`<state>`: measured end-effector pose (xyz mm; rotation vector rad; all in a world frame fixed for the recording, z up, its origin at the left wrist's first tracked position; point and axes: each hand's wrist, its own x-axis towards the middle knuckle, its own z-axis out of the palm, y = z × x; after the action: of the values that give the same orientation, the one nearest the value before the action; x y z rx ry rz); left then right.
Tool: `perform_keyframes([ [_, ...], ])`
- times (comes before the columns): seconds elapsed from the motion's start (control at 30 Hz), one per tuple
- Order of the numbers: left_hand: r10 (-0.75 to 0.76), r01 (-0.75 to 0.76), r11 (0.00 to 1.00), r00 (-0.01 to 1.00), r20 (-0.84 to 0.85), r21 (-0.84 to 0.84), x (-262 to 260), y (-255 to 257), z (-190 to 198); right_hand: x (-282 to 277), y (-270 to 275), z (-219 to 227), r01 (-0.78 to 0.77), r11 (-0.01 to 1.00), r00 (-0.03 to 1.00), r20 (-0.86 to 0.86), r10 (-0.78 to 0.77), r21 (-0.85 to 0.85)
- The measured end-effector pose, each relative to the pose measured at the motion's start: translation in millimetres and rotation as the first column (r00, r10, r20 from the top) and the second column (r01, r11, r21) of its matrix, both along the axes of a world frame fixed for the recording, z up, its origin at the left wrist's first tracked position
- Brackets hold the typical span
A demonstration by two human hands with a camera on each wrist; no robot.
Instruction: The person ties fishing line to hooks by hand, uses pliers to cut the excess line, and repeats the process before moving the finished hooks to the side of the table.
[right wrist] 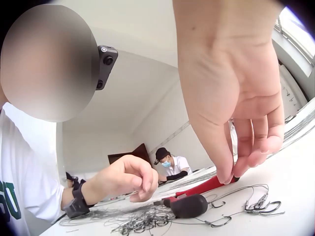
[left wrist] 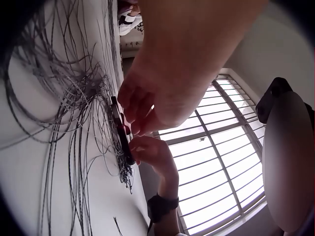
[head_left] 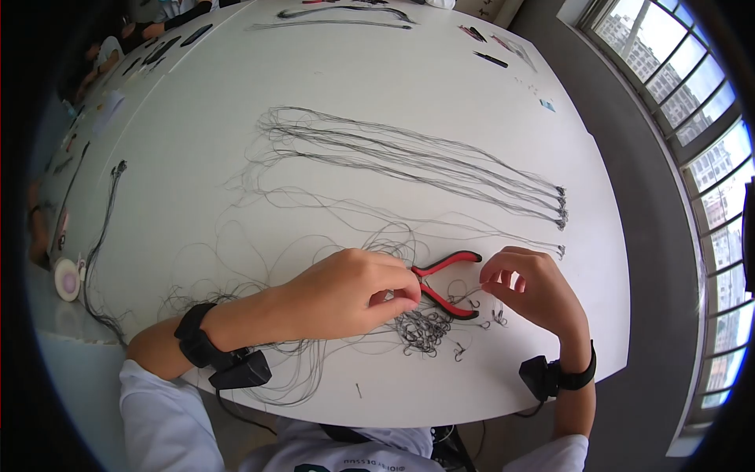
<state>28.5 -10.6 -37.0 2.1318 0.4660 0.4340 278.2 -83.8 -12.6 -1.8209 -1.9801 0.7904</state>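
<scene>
My left hand (head_left: 354, 295) is beside the joint of red-and-black pliers (head_left: 453, 260), its fingers curled and thumb near the index fingertip. I cannot tell whether a line is between them. The pliers lie with handles spread towards the right, jaws hidden by that hand. To the right of the handles, my right hand (head_left: 539, 283) pinches a thin fishing line between thumb and index fingertip, other fingers bent in the right wrist view. Just below the pliers is a pile of dark fish hooks (head_left: 423, 333), with several more hooks (right wrist: 263, 207) on lines nearby.
Loose grey line (head_left: 303, 381) tangles under and around my left forearm. Long bundles of line (head_left: 409, 157) with hooks at their right ends stretch across the white table (head_left: 197, 102). A dark bundle (head_left: 101, 236) and round spool (head_left: 68, 281) lie left. Across the table sits another person (right wrist: 174, 164).
</scene>
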Motion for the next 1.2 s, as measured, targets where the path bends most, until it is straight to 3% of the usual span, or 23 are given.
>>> perform_keyframes([
  [0.13,0.005,-0.005,0.999,1.0,0.022,0.038,0.8,0.3,-3.0,-6.2,-9.7,-4.6,-0.062,0.998,0.996,0.056,0.063,-0.013],
  [0.3,0.015,-0.015,1.0,1.0,0.001,0.021,1.1,0.3,-1.0,-14.1,-12.6,-12.3,-0.174,0.969,0.951,0.286,0.118,0.177],
  [0.43,0.026,-0.026,0.999,1.0,0.017,-0.047,3.6,-1.4,1.5,-15.1,-9.4,-5.7,-0.185,0.97,0.951,0.277,0.136,0.159],
  [0.5,0.051,-0.045,0.995,0.996,0.078,-0.085,6.7,-2.6,-0.3,-19.5,-7.9,2.8,-0.11,0.969,0.991,0.105,0.088,0.222],
  [0.53,0.055,-0.048,0.995,0.996,0.077,-0.084,8.4,-4.1,-0.4,-22.4,-7.1,5.9,-0.113,0.968,0.99,0.105,0.091,0.223],
  [0.6,0.108,-0.069,0.968,0.983,0.15,-0.241,11.4,-7.0,0.1,-29.5,-5.2,11.2,-0.073,0.966,0.981,-0.156,0.115,0.249],
  [0.63,0.111,-0.073,0.968,0.983,0.146,-0.241,11.5,-7.4,0.4,-34.0,-4.1,15.3,-0.075,0.966,0.98,-0.16,0.118,0.249],
  [0.7,0.057,0.027,0.897,0.982,0.178,-0.441,11.9,-6.8,0.7,-41.1,-0.2,22.0,-0.051,0.958,0.951,-0.28,0.133,0.281],
  [0.83,-0.043,0.102,0.888,0.989,0.14,-0.449,0.9,3.3,8.8,-46.0,6.2,20.7,0.026,0.957,0.958,-0.28,0.059,0.29],
  [0.9,0.082,0.081,0.793,0.968,0.239,-0.604,-3.5,6.4,11.1,-48.4,7.4,19.8,0.079,0.957,0.957,-0.289,0.005,0.278],
  [1.0,0.206,0.06,0.743,0.927,0.313,-0.666,-8.2,6.9,14.0,-49.7,8.9,20.2,0.172,0.942,0.945,-0.319,-0.075,0.29],
  [1.07,0.194,0.083,0.745,0.923,0.334,-0.662,-10.9,6.7,15.5,-51.6,8.3,21.7,0.214,0.925,0.934,-0.342,-0.1,0.313],
  [1.13,0.184,0.184,0.708,0.884,0.43,-0.682,-11.4,5.7,16.8,-53.7,6.1,27.5,0.241,0.92,0.958,-0.229,-0.173,0.31],
  [1.17,0.183,0.184,0.709,0.884,0.43,-0.681,-13.0,5.2,19.8,-50.3,6.4,18.5,0.177,0.88,0.983,-0.123,-0.137,0.441],
  [1.2,0.155,0.249,0.672,0.874,0.461,-0.697,-16.1,4.1,25.0,-50.0,5.6,18.1,0.176,0.88,0.983,-0.121,-0.136,0.441],
])
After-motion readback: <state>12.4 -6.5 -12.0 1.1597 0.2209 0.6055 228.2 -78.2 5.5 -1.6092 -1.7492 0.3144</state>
